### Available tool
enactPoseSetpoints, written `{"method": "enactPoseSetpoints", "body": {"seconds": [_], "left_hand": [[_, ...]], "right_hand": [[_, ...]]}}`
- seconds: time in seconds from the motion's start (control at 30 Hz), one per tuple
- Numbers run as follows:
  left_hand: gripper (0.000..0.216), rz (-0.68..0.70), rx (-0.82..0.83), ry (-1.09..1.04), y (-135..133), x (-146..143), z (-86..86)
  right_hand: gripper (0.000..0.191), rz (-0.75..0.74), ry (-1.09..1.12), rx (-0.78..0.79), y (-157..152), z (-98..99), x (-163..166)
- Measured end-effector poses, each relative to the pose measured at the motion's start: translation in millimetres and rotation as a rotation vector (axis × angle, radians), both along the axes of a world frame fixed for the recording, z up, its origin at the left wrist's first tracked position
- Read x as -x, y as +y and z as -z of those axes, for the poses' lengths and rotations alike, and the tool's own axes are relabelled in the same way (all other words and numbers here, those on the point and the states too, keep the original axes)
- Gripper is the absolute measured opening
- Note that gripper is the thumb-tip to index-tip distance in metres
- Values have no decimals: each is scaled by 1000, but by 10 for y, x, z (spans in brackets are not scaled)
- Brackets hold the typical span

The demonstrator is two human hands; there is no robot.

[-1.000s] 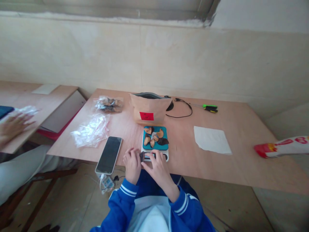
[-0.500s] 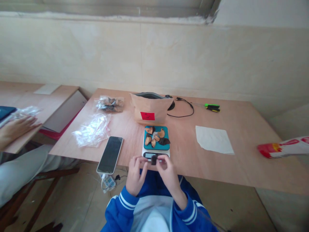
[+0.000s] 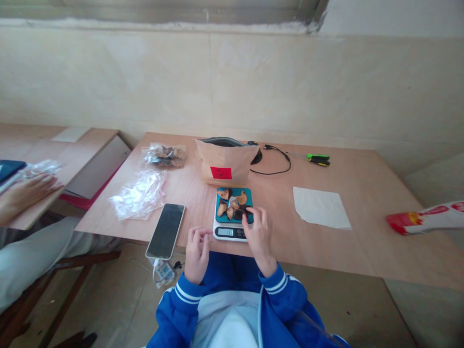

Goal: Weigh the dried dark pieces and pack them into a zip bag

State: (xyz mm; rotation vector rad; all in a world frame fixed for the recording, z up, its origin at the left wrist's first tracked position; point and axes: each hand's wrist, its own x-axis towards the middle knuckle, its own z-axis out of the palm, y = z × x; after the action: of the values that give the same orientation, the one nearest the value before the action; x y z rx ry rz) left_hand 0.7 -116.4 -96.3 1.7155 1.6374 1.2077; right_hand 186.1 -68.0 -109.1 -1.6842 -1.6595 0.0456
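A small digital scale (image 3: 220, 230) with a blue-green platform stands near the table's front edge. Several dried mushroom-like pieces (image 3: 222, 209), tan and dark brown, lie on its platform. My right hand (image 3: 259, 237) reaches over the scale's right side, thumb and fingertips closed on a dark dried piece (image 3: 238, 214) among the others. Beside the scale's lower left corner, my left hand (image 3: 197, 251) rests at the table edge, fingers curled and nothing visible in them. Directly behind the scale stands an open brown paper pouch (image 3: 232, 157) with a red label.
To the left lie a phone (image 3: 166, 231), clear plastic bags (image 3: 139, 195) and a filled clear bag (image 3: 165, 156). A black cable (image 3: 290, 164), screwdrivers (image 3: 319, 159), a white paper sheet (image 3: 321, 208) and a red-white packet (image 3: 406, 223) are rightward. Another person's hand (image 3: 32, 191) rests on the neighbouring table.
My hands have parted. The right one has moved up onto the platform with the dark piece; the left one has shifted left, off the scale, uncovering its display.
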Motion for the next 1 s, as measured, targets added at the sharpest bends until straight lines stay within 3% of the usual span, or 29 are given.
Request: {"method": "enactPoseSetpoints", "body": {"seconds": [0.23, 0.37, 0.6, 1.0], "left_hand": [[21, 4, 4, -15, 16, -20, 24], [21, 19, -1, -29, 7, -29, 16], [20, 47, 51, -42, -30, -19, -10], [23, 82, 54, -38, -31, -5, -56]], "right_hand": [[24, 4, 74, -88, -258, 56, -144], [15, -42, 162, -56, -550, 90, -217], [15, -104, 182, 5, -963, 199, -256], [18, -107, 184, -17, -767, 184, -306]]}}
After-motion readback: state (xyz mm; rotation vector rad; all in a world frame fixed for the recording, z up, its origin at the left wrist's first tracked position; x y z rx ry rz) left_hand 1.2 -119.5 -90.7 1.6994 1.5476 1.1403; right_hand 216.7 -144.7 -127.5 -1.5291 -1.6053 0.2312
